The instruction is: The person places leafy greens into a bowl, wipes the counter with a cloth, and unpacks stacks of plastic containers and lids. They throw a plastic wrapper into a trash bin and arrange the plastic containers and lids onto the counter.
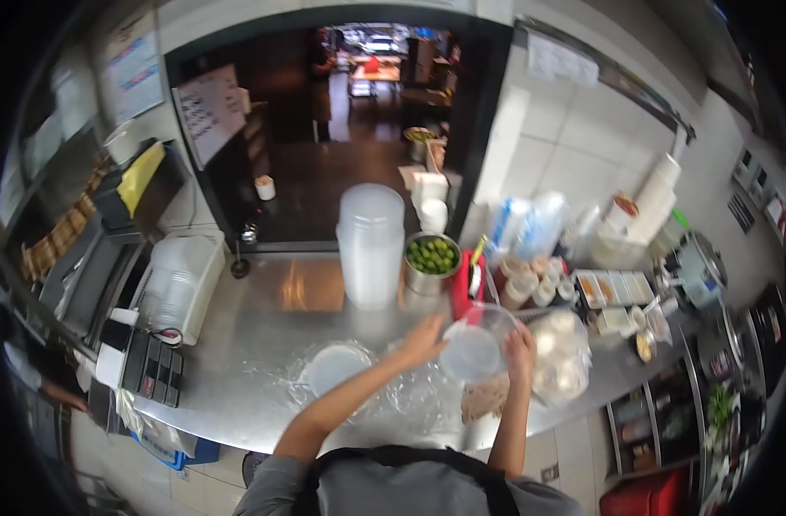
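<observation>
Both sets of fingers (429, 329) curl around a clear plastic container (477, 342), left hand (423, 340) on its left rim, right hand (521, 350) on its right. It hangs above the steel surface (264, 344) near the front edge, over crumpled plastic wrap (393, 396), beside a bagged bundle (560, 357)

1 clear tub (477, 344), 1 lid (334, 368), 1 bowl of limes (431, 261), 1 container stack (370, 245), 2 hands (425, 338)

Writing on the whiteboard (211, 110) and wall papers (563, 60) is too blurred to read.
</observation>
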`<move>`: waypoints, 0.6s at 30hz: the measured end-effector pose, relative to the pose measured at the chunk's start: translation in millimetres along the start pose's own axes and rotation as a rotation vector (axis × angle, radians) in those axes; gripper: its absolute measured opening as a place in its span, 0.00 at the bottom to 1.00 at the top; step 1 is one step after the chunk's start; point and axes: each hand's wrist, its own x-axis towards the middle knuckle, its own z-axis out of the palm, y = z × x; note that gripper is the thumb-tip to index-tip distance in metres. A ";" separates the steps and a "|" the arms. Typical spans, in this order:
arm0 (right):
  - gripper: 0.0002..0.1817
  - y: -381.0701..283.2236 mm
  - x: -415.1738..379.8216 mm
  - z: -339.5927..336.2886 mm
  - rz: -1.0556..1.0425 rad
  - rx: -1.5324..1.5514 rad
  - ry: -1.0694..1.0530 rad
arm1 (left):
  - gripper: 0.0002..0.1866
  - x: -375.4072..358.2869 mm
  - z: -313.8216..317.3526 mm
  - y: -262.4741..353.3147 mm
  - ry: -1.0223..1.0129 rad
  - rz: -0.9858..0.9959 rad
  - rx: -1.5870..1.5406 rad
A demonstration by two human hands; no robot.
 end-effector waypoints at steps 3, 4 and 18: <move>0.13 23.2 -5.1 -14.2 0.042 -0.046 -0.002 | 0.25 14.7 30.1 -8.8 -0.017 -0.190 -0.084; 0.12 39.3 -3.9 -19.7 0.048 -0.067 -0.026 | 0.23 17.8 35.5 -10.4 -0.051 -0.272 -0.117; 0.14 68.9 -7.9 -3.4 -0.130 -0.418 -0.094 | 0.11 9.2 46.6 -18.9 0.064 -0.458 -0.129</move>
